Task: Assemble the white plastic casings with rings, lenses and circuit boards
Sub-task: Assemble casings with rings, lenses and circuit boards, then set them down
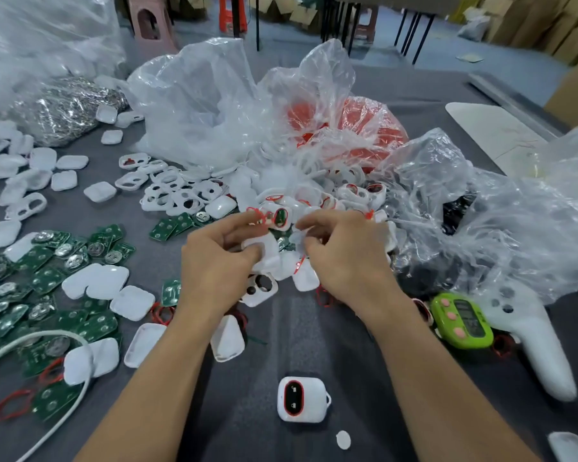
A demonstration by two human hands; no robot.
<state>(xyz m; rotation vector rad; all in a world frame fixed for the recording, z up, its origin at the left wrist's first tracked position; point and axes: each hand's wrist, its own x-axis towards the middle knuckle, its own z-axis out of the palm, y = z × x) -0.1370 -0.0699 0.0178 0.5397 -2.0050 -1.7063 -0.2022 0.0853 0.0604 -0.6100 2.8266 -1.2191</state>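
White plastic casings (167, 195) are lying all over the grey tabletop (264, 345), mostly piling up just beyond the hands and off to their left. The left hand (221, 261) is curling its fingers round one casing (264, 250), holding it just above the pile. The right hand (344, 258) is sitting close beside it with fingers bent in toward that same casing. Honestly can't tell if it's pinching anything, it's too blurry and small there.

A thin red ring (300, 263) is dangling between the two hands. Green circuit boards (47, 278) are spreading out well to the left of the left hand, some carrying round metal discs. Beyond the hands, crumpled clear plastic bags (197, 95) are slumping, one with red stuff (374, 135) showing through.

Nearer the person, between the forearms, a finished-looking casing (301, 399) with a red-ringed dark oval window is lying face up. Right of the right forearm, a lime green timer (461, 320) is lying just beside a white controller (534, 335). A white cable (30, 341) is looping over the boards at the near left.
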